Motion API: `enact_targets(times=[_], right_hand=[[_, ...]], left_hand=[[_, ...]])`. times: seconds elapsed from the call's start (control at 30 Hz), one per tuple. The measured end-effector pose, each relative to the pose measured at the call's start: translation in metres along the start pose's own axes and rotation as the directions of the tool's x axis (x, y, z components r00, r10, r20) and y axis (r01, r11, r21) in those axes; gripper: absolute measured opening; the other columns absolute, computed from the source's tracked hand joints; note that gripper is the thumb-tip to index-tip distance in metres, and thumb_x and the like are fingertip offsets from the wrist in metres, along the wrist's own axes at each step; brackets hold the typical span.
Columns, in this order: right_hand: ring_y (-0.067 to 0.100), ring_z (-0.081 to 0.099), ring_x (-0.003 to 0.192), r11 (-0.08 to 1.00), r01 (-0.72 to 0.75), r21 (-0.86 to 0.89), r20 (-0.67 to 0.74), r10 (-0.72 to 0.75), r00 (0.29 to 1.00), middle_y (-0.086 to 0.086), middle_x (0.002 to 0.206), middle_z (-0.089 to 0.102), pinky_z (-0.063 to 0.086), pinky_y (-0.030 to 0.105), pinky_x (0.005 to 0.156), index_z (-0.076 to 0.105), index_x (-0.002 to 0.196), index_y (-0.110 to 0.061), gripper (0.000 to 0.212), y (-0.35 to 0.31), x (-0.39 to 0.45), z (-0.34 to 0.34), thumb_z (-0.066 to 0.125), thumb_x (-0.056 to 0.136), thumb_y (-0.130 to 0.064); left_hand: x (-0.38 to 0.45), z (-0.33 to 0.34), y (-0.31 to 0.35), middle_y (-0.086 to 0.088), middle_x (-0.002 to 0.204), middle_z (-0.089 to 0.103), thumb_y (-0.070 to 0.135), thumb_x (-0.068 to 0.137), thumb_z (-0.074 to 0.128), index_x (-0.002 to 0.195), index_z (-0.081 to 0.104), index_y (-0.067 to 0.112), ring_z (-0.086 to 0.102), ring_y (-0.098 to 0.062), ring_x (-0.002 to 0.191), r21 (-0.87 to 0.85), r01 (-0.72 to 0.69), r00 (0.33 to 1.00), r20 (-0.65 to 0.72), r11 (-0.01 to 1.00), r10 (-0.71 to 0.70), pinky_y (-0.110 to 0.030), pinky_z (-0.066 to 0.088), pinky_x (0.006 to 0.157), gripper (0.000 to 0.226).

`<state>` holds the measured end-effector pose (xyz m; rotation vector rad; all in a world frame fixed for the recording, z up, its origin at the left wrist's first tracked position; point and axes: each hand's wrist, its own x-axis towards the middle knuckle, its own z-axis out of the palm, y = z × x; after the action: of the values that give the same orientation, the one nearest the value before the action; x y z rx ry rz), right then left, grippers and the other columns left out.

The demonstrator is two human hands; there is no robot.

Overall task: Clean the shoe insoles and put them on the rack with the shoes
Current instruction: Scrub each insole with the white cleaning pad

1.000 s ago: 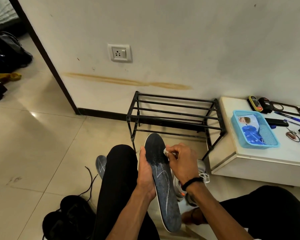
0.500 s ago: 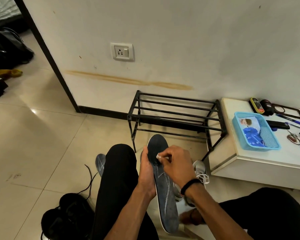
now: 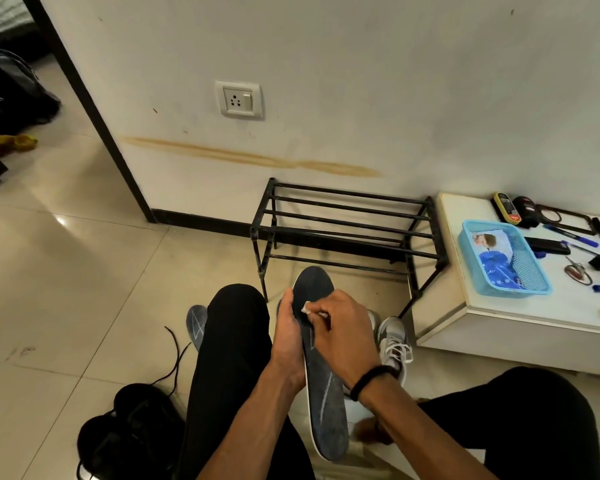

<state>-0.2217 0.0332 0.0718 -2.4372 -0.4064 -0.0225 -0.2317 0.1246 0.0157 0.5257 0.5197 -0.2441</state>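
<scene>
A long dark insole (image 3: pixel 323 403) stands on its edge between my knees. My left hand (image 3: pixel 288 337) grips its left edge near the toe end. My right hand (image 3: pixel 343 334) pinches a small white wipe (image 3: pixel 307 309) and presses it on the insole's upper part. A second dark insole (image 3: pixel 196 323) lies on the floor behind my left knee. A grey and white shoe (image 3: pixel 392 337) stands on the floor right of my hands. The black metal rack (image 3: pixel 343 230) stands against the wall ahead with bare bars.
Black shoes with loose laces (image 3: pixel 129 434) lie on the tiles at lower left. A low white table (image 3: pixel 520 320) at right carries a blue basket (image 3: pixel 503 261), pens and small items. A doorway opens at upper left.
My right hand has slid the wipe leftward across the insole's toe part, from its right edge toward the left edge. The left hand has kept its grip.
</scene>
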Motion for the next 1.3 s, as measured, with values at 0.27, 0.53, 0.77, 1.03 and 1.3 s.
enact_targets(times=[0.27,0.53,0.77,1.03,1.3], right_hand=[[0.008,0.068,0.09,0.994,0.108,-0.031,0.09,-0.105,0.99,-0.004,0.1,0.076,0.055,0.026,0.088,0.077,0.11,-0.023,0.032,0.011,0.004,-0.025,0.063,0.09,-0.003],[-0.002,0.061,0.085,0.998,0.055,-0.009,0.218,-0.051,0.975,-0.011,0.098,0.067,0.05,0.012,0.08,0.078,0.099,-0.026,0.016,0.005,0.02,-0.036,0.08,0.083,-0.022],[0.017,0.061,0.108,0.967,0.154,-0.2,0.241,-0.104,0.965,0.002,0.115,0.065,0.046,0.033,0.102,0.07,0.122,-0.016,0.027,-0.025,0.009,-0.026,0.058,0.099,-0.009],[0.031,0.066,0.093,0.982,0.177,-0.066,0.271,-0.153,0.95,0.014,0.097,0.071,0.052,0.042,0.09,0.08,0.096,-0.007,0.017,-0.034,-0.018,-0.026,0.067,0.088,-0.001],[0.011,0.065,0.081,0.993,0.104,-0.062,0.061,-0.1,0.993,-0.005,0.086,0.072,0.056,0.036,0.083,0.08,0.087,-0.022,0.012,-0.034,0.013,-0.013,0.076,0.084,-0.012]], left_hand=[[0.005,0.003,-0.001,-0.023,0.126,0.067,0.058,0.096,0.048,0.127,0.069,0.004,0.067,-0.034,0.116,-0.062,0.055,0.998,0.002,0.997,-0.055,-0.046,0.048,0.106,0.066],[0.005,0.0,0.006,-0.02,0.108,0.073,0.057,0.101,0.041,0.107,0.078,0.002,0.074,-0.03,0.094,-0.084,0.117,0.991,0.07,0.99,-0.111,-0.041,0.055,0.091,0.066],[0.006,-0.002,0.007,-0.022,0.137,0.062,0.061,0.098,0.049,0.137,0.062,0.004,0.062,-0.033,0.127,-0.031,0.115,0.992,0.062,0.993,-0.113,-0.043,0.044,0.113,0.07],[0.0,-0.003,0.015,-0.019,0.137,0.05,0.067,0.097,0.049,0.142,0.055,0.0,0.052,-0.029,0.116,-0.059,0.062,0.991,0.125,0.996,-0.054,-0.04,0.04,0.107,0.081],[-0.007,0.003,0.011,-0.02,0.117,0.067,0.046,0.105,0.038,0.128,0.063,-0.002,0.07,-0.026,0.105,-0.091,-0.079,0.995,0.058,0.993,0.085,-0.033,0.059,0.09,0.058]])
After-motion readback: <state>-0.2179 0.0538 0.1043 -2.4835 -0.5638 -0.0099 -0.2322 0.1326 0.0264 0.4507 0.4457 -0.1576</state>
